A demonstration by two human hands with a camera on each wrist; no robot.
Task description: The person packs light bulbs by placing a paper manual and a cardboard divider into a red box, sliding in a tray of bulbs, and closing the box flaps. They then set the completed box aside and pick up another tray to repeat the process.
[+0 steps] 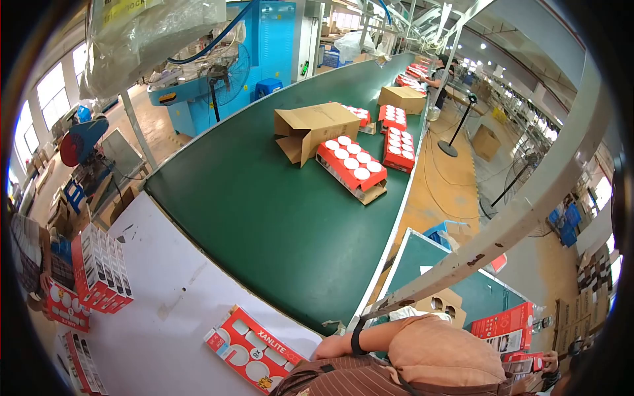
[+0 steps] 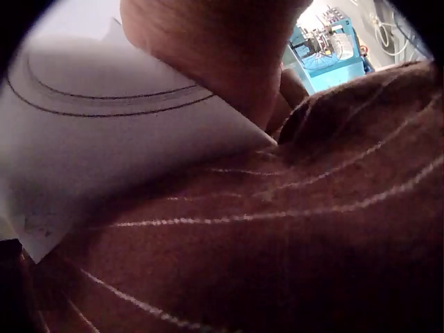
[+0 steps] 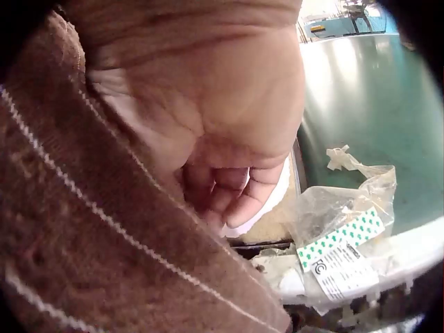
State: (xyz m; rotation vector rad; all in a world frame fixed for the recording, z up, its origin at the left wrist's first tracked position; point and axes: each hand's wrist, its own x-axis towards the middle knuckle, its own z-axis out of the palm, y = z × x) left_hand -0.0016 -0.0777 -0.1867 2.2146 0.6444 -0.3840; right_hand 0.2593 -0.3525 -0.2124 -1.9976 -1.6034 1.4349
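Observation:
A red and white XANLITE box point(image 1: 254, 350) lies on the white table at the front, its near end hidden by brown striped cloth. My right hand point(image 1: 331, 346), with a black band on the wrist, is close to the box's right end. In the right wrist view the palm of the right hand point(image 3: 208, 111) faces the camera, fingers loosely bent, with nothing visible in them; cloth covers the thumb side. The left hand point(image 2: 208, 41) shows only its heel and wrist, beside a whitish panel point(image 2: 104, 139) with curved dark lines. I cannot tell what its hidden fingers do.
A green conveyor belt point(image 1: 264, 218) carries an open carton point(image 1: 320, 129) and several red boxes. More red boxes point(image 1: 102, 270) stand at the table's left. A white post point(image 1: 489, 244) slants across the right. Clear plastic wrap point(image 3: 347, 222) lies at the belt's edge.

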